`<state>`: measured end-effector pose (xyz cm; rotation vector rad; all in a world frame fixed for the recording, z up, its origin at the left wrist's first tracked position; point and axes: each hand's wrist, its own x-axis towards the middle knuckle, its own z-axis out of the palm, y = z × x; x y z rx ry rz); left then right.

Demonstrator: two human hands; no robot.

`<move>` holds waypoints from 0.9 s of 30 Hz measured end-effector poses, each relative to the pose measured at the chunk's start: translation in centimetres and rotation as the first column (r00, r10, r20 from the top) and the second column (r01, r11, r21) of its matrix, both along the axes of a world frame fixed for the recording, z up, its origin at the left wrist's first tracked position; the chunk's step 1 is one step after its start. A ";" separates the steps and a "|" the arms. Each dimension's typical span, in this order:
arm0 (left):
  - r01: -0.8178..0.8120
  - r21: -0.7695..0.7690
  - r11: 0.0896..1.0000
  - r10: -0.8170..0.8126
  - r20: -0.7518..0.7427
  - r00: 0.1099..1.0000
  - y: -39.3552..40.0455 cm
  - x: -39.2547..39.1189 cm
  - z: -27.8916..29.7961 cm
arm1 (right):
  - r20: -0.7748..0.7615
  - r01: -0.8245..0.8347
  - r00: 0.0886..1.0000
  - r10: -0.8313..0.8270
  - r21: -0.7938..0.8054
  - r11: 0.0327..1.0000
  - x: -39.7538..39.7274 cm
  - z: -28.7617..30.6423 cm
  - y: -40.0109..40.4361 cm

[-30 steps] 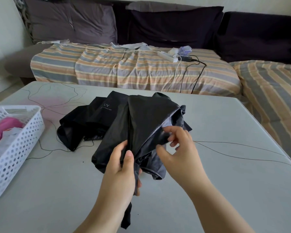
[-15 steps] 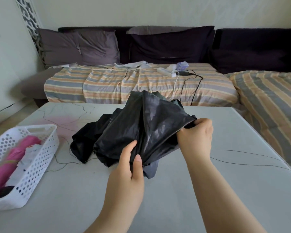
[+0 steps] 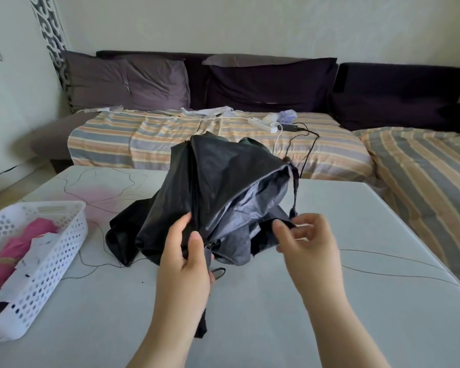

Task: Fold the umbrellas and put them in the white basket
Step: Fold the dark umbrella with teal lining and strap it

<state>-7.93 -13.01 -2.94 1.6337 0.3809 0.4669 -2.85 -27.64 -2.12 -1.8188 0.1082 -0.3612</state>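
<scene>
— Where's the black umbrella (image 3: 218,187)?
— Raised over the grey worktop (image 3: 276,314), canopy loose and bunched. The left hand (image 3: 186,264) grips its gathered base, fingers wrapped round it.
— And the right hand (image 3: 307,243)?
— Its fingers (image 3: 282,229) pinch the thin closing strap (image 3: 294,192) hanging off the canopy's edge.
— The white basket (image 3: 51,264)?
— At the worktop's left side, with a folded pink umbrella (image 3: 21,245) lying inside, well apart from the black one.

A white power strip (image 3: 260,125) with cables lies on the striped sofa cover (image 3: 149,134), below dark purple cushions (image 3: 133,81).
</scene>
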 end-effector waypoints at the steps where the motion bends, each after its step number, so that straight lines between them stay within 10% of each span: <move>1: 0.006 0.001 1.000 -0.006 -0.007 1.000 0.0 0.0 -0.5 | 0.004 -0.043 0.999 0.044 -0.007 0.999 -0.1 -0.2 0.6; 9: 0.142 0.053 0.988 -0.141 -0.022 0.990 -0.7 -0.1 -2.3 | -0.046 -0.148 0.989 0.143 -0.142 0.979 1.4 -1.0 1.3; 21: 0.188 0.419 0.888 -0.217 0.022 0.976 -3.5 -1.5 -3.2 | -0.125 -0.053 0.990 0.066 0.103 0.993 1.7 -0.8 -1.2; 27: 0.091 0.093 0.992 -0.090 -0.015 0.996 -3.5 -1.9 -3.2 | 0.038 0.073 0.997 -0.069 -0.095 0.993 1.1 -0.9 -1.5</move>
